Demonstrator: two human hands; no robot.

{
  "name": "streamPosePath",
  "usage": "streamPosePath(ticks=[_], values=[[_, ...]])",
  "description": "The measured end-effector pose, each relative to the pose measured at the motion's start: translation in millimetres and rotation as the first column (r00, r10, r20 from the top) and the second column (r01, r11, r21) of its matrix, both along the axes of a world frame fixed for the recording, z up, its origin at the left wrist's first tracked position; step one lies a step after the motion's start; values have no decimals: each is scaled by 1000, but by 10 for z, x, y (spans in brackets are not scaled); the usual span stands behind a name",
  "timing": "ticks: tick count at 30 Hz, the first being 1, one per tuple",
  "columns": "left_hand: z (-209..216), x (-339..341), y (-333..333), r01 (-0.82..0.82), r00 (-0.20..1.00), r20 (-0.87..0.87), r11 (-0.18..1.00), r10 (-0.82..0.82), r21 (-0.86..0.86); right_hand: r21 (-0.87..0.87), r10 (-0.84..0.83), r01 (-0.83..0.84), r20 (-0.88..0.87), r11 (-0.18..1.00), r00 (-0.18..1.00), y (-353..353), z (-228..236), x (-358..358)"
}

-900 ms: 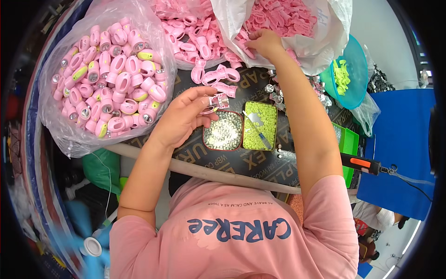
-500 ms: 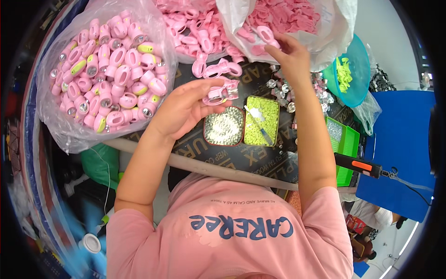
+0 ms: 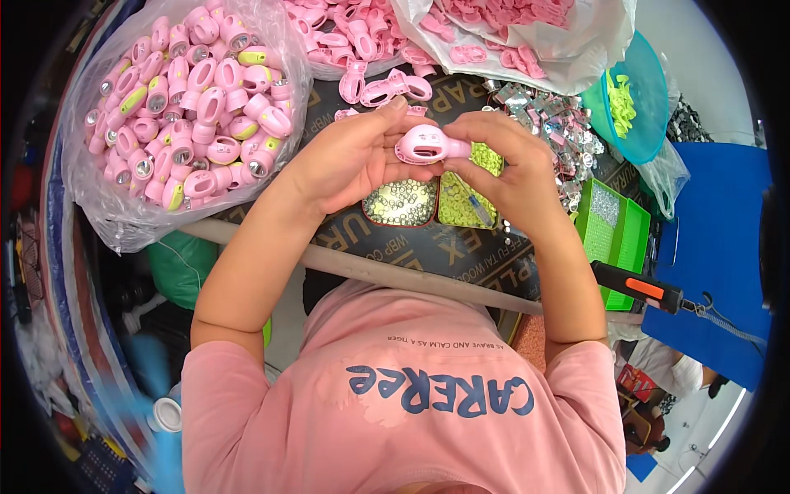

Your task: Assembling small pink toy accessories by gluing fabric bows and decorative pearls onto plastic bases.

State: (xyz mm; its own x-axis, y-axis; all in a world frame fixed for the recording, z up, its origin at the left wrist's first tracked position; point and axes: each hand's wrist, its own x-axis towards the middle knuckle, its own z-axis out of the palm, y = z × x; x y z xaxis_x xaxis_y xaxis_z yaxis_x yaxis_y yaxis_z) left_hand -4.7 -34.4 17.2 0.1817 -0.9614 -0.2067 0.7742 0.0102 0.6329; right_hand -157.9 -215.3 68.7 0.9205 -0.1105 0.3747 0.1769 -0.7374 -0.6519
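Note:
A pink flashlight casing (image 3: 424, 143) with an oval slot in its side is held between my two hands above the workbench. My left hand (image 3: 346, 160) cradles its rounded end, thumb up, with the fingers behind it. At the narrower end, my right hand (image 3: 514, 160) grips it between thumb and fingers. Whatever sits inside the casing is hidden. Below my hands stand a tin of small shiny rings (image 3: 399, 206) and a tin of yellow-green bits (image 3: 462, 202), the latter partly covered by my right hand. Loose pink casing parts (image 3: 385, 89) lie just beyond.
A clear bag (image 3: 123, 222) full of pink flashlights stands at left. Behind are pink shells (image 3: 362, 37) and a white bag (image 3: 605, 41). To the right are silver parts (image 3: 551, 123), a teal bowl (image 3: 650, 107), a green tray (image 3: 629, 247) and a black-and-orange tool (image 3: 638, 284) on a coiled cord.
My right hand has come back from the white bag with a pink shell and joined my left hand. The half casing with silver parts inside is now covered.

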Motion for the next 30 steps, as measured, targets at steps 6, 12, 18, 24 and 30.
streamPosePath(ticks=[6, 12, 18, 24, 30], values=[[111, -73, -7, 5, 1000, 24, 1000, -5, 19, -56, 4, -4, -9, 998, 1000, 29, -8, -66], [72, -106, 7, 54, 999, 6, 998, -53, -43, 20, 4, -2, -116, 1000, 993, 88, 47, -130], [172, -228, 6, -60, 983, 172, 998, 58, 5, 229, -59, 74, -73, 971, 996, 128, -103, -173], [212, -258, 11, -60, 982, 175, 996, 70, -60, 311, -77, 65, 26, 948, 997, 177, -117, -210], [201, -307, -3, -92, 898, 429, 995, 102, -44, 454, -55, 22, 61, 890, 997, 149, -194, -280]])
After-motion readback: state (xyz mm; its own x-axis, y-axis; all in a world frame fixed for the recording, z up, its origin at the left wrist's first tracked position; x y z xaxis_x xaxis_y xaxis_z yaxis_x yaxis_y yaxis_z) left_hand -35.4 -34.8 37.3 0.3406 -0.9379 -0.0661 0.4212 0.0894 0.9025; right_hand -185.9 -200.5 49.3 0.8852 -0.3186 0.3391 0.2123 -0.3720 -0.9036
